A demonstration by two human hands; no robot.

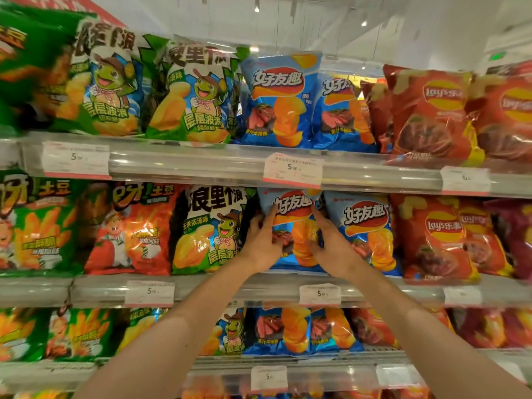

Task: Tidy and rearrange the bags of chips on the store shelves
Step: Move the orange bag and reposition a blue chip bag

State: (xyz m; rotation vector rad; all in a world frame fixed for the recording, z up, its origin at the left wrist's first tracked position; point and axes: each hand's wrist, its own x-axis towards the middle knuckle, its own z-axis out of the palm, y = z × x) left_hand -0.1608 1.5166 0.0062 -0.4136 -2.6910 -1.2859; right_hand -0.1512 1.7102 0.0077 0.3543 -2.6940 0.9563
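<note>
**Blue chip bag held by both hands on middle shelf**

A blue chip bag [290, 226] was held upright on the middle shelf [201, 286], its top edge tucked just under the price rail of the upper shelf [172, 165]. The left hand [263, 240] was placed on the bag's left edge, fingers laid up along the front, lightly curled. The right hand [331, 240] was placed on the right edge, thumb pressed across the front, fingers wrapped round the side. How far the fingers reached behind the bag could not be told.

Just right of the held bag, a second blue bag [365, 231] was stood, touching it. Just left, a green-and-white frog bag [210, 228] was stood. Red Lay's bags [434, 237] were lined up further right. Orange and green bags [135, 228] were seen at far left of the same shelf.

A white price tag [292, 169] was hung directly above the held bag. More blue bags [277, 99] were stocked on the upper shelf.
</note>
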